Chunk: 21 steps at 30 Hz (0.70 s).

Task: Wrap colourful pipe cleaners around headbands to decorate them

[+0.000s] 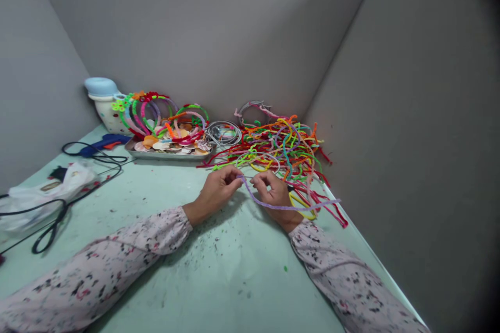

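Observation:
A purple pipe cleaner (273,207) has one end pinched between the thumb and forefinger of my left hand (219,190). Its long free part sags across my right hand (275,197) and sticks out past the right wrist. Thin grey wire spans the short gap between my fingertips. It appears to belong to a wire hoop (261,154) that curves up behind both hands. My right thumb and forefinger are closed on this wire. The pinched end of the pipe cleaner meets the wire at my left fingertips; whether it is wrapped round is too small to tell.
A heap of coloured pipe cleaners (289,140) lies back right, beside coiled wire hoops (224,133). A metal tray (172,155) holds shells and covered hoops. At left are a white container (107,109), a blue glue gun (103,143), a black cord (64,208) and a plastic bag (47,195).

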{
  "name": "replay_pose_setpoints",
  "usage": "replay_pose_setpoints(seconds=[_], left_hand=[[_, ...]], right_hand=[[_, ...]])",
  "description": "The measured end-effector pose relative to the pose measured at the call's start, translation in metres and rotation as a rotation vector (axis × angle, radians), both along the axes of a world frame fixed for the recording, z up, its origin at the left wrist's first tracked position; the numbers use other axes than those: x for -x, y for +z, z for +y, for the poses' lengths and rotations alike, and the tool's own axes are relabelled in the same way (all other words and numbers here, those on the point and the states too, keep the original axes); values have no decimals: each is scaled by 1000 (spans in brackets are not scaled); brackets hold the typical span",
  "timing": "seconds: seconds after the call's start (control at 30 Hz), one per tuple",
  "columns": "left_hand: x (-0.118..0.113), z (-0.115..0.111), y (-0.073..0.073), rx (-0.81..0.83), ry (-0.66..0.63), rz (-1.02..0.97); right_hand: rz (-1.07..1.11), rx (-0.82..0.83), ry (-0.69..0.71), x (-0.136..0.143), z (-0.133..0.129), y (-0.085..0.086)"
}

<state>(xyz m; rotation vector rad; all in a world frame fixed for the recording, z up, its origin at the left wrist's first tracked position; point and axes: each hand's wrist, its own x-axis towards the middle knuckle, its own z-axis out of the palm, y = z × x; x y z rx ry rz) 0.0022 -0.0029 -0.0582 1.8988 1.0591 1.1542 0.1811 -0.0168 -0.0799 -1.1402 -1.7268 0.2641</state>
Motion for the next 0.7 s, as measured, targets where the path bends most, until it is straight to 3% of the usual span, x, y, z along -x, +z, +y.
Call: replay_pose_setpoints(seconds=[0.53,0.7], left_hand=[[1,2,-3,70,-62,-31],[1,3,-2,97,-70,-45]], right_hand=[[-62,116,-17,1,-7,9],[-42,80,19,2,-7,10]])
